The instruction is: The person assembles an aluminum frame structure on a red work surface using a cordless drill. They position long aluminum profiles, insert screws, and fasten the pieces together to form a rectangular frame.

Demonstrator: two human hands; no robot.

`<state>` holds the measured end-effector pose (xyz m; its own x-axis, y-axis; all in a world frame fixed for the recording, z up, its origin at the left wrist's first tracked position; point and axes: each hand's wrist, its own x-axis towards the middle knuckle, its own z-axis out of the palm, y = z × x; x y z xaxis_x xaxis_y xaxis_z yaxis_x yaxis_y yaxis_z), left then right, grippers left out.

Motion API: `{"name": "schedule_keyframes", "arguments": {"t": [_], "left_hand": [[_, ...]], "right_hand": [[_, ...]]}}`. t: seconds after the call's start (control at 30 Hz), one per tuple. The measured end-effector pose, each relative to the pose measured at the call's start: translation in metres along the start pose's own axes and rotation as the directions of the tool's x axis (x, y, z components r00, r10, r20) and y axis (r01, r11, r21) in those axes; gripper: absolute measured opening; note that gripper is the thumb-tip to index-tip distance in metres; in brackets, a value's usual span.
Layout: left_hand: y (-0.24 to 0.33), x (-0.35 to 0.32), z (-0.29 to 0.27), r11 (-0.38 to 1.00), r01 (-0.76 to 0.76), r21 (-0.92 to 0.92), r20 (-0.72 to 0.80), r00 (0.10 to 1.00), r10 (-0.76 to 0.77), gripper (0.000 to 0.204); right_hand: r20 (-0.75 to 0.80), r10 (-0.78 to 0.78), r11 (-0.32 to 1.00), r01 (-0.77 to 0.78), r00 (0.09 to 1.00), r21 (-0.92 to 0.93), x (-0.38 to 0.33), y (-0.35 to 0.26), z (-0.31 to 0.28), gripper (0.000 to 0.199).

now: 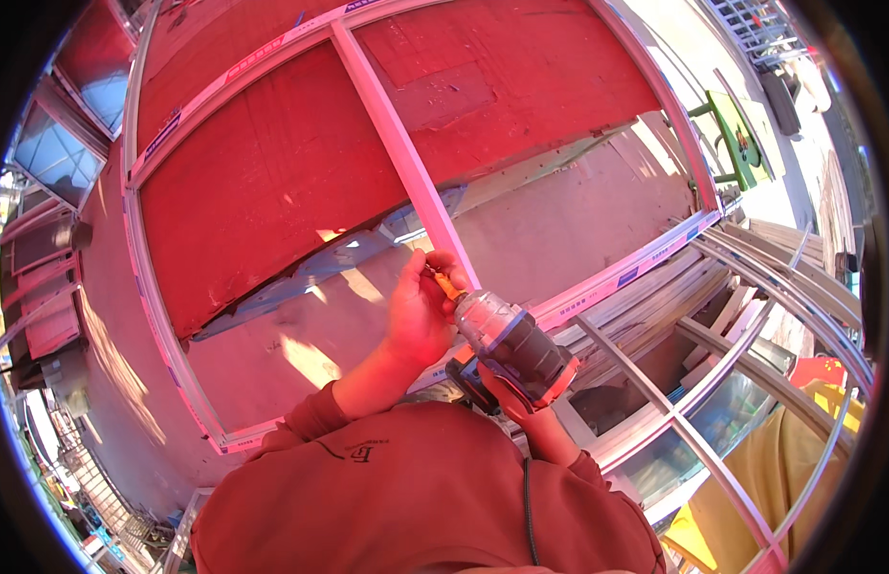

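My right hand [510, 390] grips a cordless power driver [511, 340], grey and black with red and blue parts, below its body. The driver points up and to the left. An orange bit or bit holder [448, 285] sticks out of its nose. My left hand [418, 311] is closed at the front end of this bit, fingertips pinched together. Any small screw between those fingertips is too small to make out. Just beyond both hands lies a large pale metal frame [403, 143] with a crossbar, tinted pink by the light.
Beneath the frame is a big red panel [272, 163]. Long strips of wood or metal [645, 325] are stacked at the right, beside a curved metal frame [674, 418]. Yellow cloth [784, 469] lies at the lower right. A green board [732, 139] stands at the far right.
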<state>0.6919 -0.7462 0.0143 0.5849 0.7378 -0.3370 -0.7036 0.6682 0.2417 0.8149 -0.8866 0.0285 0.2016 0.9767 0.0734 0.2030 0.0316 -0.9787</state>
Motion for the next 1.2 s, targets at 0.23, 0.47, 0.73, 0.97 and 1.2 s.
{"name": "schedule_keyframes", "arguments": {"t": [0.23,0.47,0.73,0.97,1.2], "left_hand": [[0.028,-0.034,-0.012,0.981,0.081,0.174,0.146,0.984,-0.107,0.042],[0.035,-0.060,-0.051,0.858,0.164,0.488,0.167,0.946,-0.276,0.046],[0.013,-0.072,-0.048,0.834,0.192,0.518,0.240,0.903,-0.357,0.044],[-0.004,-0.080,-0.043,0.827,0.195,0.528,0.326,0.853,-0.408,0.045],[-0.028,-0.088,-0.021,0.849,0.190,0.493,0.307,0.875,-0.374,0.044]], "right_hand": [[-0.076,-0.042,0.999,0.040,0.996,-0.022,-0.069,0.012,0.048,0.038],[0.097,0.685,0.100,-0.225,0.722,0.969,-0.099,0.026,0.133,0.041],[-0.341,0.553,0.594,-0.072,0.760,0.801,-0.126,0.013,0.155,0.054],[-0.365,0.500,0.749,-0.180,0.786,0.638,-0.148,0.000,0.140,0.051],[-0.271,0.238,0.877,-0.086,0.933,0.473,-0.165,0.011,0.107,0.055]]}}
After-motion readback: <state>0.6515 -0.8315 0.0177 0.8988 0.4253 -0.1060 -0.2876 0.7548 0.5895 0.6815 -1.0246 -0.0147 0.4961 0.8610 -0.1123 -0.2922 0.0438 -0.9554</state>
